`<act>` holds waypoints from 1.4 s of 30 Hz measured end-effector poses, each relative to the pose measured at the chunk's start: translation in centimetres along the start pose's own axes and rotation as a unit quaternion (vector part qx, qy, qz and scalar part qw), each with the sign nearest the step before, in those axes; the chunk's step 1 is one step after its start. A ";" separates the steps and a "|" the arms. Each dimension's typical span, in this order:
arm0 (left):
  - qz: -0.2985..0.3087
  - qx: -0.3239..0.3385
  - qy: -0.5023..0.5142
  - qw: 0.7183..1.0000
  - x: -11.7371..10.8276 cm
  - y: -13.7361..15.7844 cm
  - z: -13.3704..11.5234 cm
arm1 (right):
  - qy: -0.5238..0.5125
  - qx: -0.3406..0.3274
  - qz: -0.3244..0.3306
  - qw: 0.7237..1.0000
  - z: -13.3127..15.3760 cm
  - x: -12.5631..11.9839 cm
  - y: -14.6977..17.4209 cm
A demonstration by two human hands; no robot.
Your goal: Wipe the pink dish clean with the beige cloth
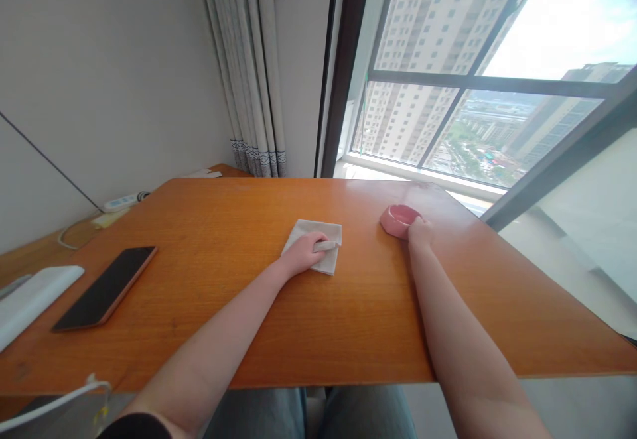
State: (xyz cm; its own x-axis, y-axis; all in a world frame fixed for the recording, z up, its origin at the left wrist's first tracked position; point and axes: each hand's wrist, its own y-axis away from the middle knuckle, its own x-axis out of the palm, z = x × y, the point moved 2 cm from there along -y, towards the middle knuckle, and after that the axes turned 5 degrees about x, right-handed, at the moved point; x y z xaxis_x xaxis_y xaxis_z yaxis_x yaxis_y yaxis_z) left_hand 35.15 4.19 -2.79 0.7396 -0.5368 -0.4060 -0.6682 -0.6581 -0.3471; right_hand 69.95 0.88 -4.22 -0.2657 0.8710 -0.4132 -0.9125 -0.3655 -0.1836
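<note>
A folded white tissue [327,264] lies flat near the middle of the wooden table [209,220]. My left hand [302,251] presses on it, with a raised fold of it pinched between thumb and fingers. To the right, a small pink bowl [397,220] with angular sides stands upright on the table. My right hand [421,232] grips its near right side with closed fingers. The fingertips of that hand are partly hidden behind the bowl's edge.
A black tablet-like device [107,286] with a pinkish edge lies at the left, beside a white object [37,300]. Behind them is a power strip [121,201] with cables. A white cable [54,402] crosses the front left corner. A large window [448,81] rises beyond the table.
</note>
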 end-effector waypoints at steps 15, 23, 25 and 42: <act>-0.220 -0.120 0.173 0.952 -0.4 -0.5 1.6 | -0.004 -0.317 0.072 0.946 8.5 -0.1 11.0; -0.485 -0.072 0.072 0.869 -5.8 0.0 0.6 | 0.233 -0.407 0.401 0.787 9.3 3.2 22.6; -0.493 -0.086 0.039 0.865 -8.2 0.4 1.4 | 0.289 -0.395 0.390 0.780 8.9 3.2 21.2; -0.073 -0.138 -0.302 0.941 -9.2 2.8 4.6 | 0.302 -0.358 0.385 0.795 7.3 4.5 17.4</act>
State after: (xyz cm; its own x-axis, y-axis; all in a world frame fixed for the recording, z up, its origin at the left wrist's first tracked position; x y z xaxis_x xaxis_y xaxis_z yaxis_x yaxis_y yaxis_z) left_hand 26.09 9.70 -3.97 0.5860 -0.0874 -0.8056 -0.4548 -0.8583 -0.2377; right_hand 50.63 0.86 -2.78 -0.2658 0.0609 -0.9621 -0.0829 -0.9957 -0.0401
